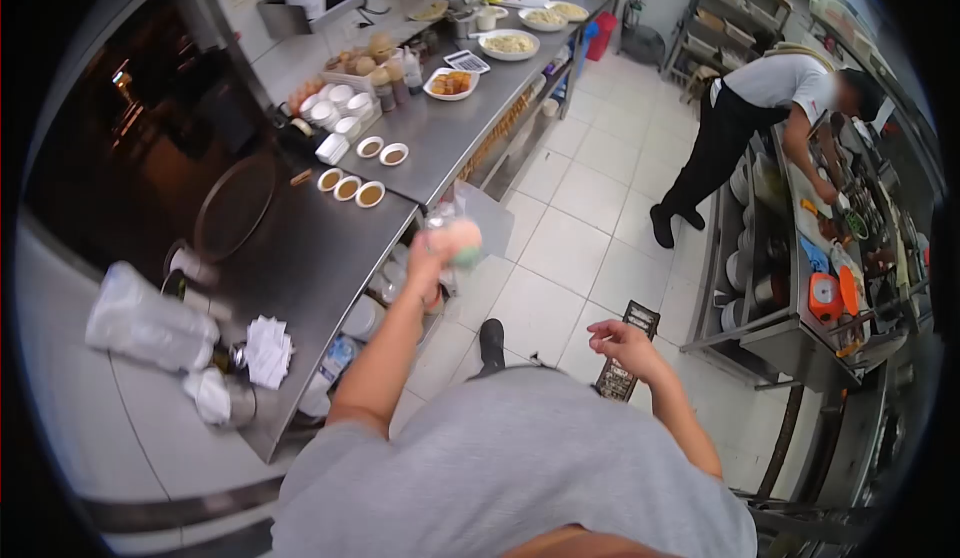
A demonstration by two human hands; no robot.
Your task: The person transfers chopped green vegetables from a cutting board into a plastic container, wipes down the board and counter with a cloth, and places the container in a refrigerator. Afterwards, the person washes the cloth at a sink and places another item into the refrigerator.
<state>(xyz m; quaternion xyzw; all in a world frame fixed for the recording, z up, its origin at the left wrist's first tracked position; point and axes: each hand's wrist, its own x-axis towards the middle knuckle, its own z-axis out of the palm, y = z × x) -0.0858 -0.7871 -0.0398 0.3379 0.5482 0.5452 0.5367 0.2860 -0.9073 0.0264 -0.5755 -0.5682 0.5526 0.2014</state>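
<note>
My left hand [428, 256] is closed round a blurred pale pink and green thing [464, 242], whose kind I cannot make out. It is just off the edge of the steel counter [300, 248], beside what looks like clear plastic [440, 216]. Over the tiled floor at the right, my right hand [622, 346] hangs with its fingers loosely apart and nothing in it. On the counter near my left hand stand small white cups of brown sauce [371, 195]. Farther along is a plate of orange food [450, 84].
Stacked white cups [340, 108], bottles [411, 70] and plates of pale food [508, 46] line the counter. A black floor grate [630, 350] lies below my right hand. At the right, a co-worker [760, 98] bends over another counter with an orange scale [825, 296].
</note>
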